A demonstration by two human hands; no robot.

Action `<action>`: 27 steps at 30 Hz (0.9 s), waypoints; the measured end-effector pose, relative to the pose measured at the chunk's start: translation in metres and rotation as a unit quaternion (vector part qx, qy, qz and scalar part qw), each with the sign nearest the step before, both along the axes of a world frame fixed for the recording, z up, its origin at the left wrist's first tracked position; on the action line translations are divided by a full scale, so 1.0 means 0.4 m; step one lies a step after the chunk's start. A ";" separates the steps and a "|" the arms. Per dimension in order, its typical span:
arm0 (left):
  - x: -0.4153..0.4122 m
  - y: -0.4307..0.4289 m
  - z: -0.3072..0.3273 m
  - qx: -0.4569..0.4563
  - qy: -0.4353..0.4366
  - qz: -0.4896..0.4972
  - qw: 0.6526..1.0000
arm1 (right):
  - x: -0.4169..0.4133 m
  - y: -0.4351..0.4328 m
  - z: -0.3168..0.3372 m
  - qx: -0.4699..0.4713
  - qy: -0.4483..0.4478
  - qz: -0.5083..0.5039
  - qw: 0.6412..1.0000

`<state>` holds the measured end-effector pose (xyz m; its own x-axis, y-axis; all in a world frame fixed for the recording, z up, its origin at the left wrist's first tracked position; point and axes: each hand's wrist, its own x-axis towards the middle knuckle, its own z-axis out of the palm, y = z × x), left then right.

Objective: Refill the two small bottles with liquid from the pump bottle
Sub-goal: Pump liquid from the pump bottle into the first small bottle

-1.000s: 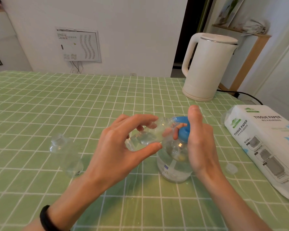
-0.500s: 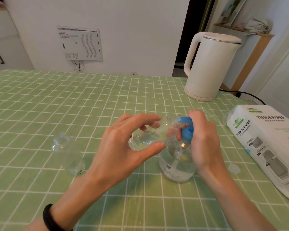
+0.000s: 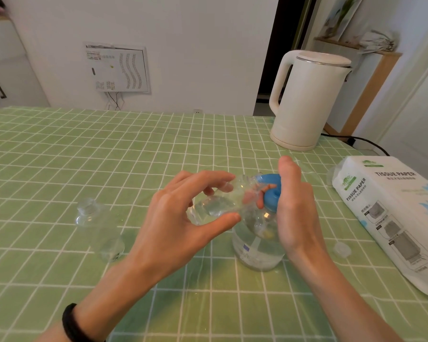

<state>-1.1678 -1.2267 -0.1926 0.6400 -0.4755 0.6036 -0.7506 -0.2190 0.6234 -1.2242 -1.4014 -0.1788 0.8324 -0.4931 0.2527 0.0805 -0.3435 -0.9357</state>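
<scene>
Toward the left of the table (image 3: 59, 156), which is covered in a green checked cloth, we see a small clear plastic bottle (image 3: 94, 228) standing by itself, untouched. Beside it the left forearm comes up from the near edge with a black band (image 3: 72, 324) round the wrist. The left hand (image 3: 181, 218) is raised above the cloth with its back toward us, fingers arched over and thumb underneath. Together they pinch a second small clear bottle (image 3: 215, 206) in the air near the middle of the table. This bottle lies almost level, its long axis running left to right, base to the left and mouth pointing right against the blue pump head. Under it the clear round pump bottle (image 3: 257, 248), partly full of liquid, stands upright on the cloth. The right hand (image 3: 297, 208) stands on edge against the blue head with the thumb lifted straight up. Its fingers curl round the far side of the head and grip it. Just right of that wrist a small clear cap (image 3: 341, 250) lies on the cloth. A white electric kettle (image 3: 309, 102) sits at the far edge, and a white pack of tissue paper (image 3: 386, 218) lies along the right edge.
</scene>
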 end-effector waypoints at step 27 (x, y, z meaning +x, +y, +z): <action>0.000 0.001 -0.001 0.009 -0.006 -0.001 1.000 | 0.004 0.001 0.005 -0.024 0.005 -0.021 1.000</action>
